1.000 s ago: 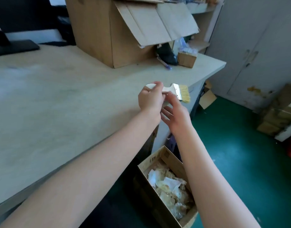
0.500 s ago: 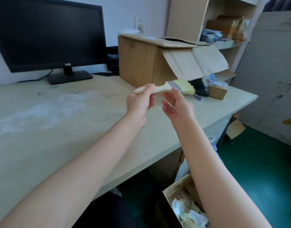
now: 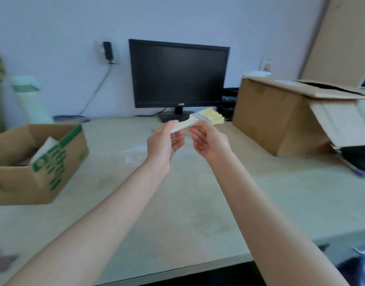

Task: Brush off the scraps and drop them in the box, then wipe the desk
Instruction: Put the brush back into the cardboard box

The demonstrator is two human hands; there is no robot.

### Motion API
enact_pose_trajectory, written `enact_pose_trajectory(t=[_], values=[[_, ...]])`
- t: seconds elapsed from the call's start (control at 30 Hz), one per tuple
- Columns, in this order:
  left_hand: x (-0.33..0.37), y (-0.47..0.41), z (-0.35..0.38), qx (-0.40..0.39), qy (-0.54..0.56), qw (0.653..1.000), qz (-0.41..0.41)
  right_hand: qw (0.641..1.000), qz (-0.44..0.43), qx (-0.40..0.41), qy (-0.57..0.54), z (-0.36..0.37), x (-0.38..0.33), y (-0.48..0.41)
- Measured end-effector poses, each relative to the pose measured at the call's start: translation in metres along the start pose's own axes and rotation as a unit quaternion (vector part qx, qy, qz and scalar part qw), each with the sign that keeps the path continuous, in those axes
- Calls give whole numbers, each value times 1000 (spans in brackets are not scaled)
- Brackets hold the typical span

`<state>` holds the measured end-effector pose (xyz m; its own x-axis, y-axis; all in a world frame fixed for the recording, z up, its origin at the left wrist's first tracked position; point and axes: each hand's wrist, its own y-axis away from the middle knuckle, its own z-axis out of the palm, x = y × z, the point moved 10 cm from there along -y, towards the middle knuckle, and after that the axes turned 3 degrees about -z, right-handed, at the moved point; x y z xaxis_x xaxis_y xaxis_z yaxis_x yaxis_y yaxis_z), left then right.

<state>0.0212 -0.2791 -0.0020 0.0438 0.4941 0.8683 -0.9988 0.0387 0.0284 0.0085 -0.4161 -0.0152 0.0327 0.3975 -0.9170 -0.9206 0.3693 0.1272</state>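
Above the middle of the desk [image 3: 177, 203], a paintbrush [image 3: 195, 120] held two-handed.
The left hand [image 3: 164, 143] grips its handle end; the right hand [image 3: 210, 141] pinches it nearer the bristles.

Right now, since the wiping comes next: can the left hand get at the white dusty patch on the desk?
Probably yes. The left hand hangs close by the white dusty patch, with only bare desk between. It does pinch the paintbrush handle, which the right hand also holds.
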Motion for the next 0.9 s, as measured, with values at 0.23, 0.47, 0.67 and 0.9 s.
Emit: enact_pose_trajectory(t=[0.23, 0.47, 0.67, 0.9], values=[[53, -7, -89, 91, -6, 995, 47, 991, 61, -116, 5, 106, 45, 3], [100, -6, -160, 147, -62, 985, 59, 974, 81, -201, 72, 193, 76, 13], [140, -7, -216, 167, -224, 960, 26, 955, 96, -265, 97, 262, 94, 22], [193, -20, -266, 228, -490, 840, 54, 939, 96, -285, 164, 329, 121, 25]])
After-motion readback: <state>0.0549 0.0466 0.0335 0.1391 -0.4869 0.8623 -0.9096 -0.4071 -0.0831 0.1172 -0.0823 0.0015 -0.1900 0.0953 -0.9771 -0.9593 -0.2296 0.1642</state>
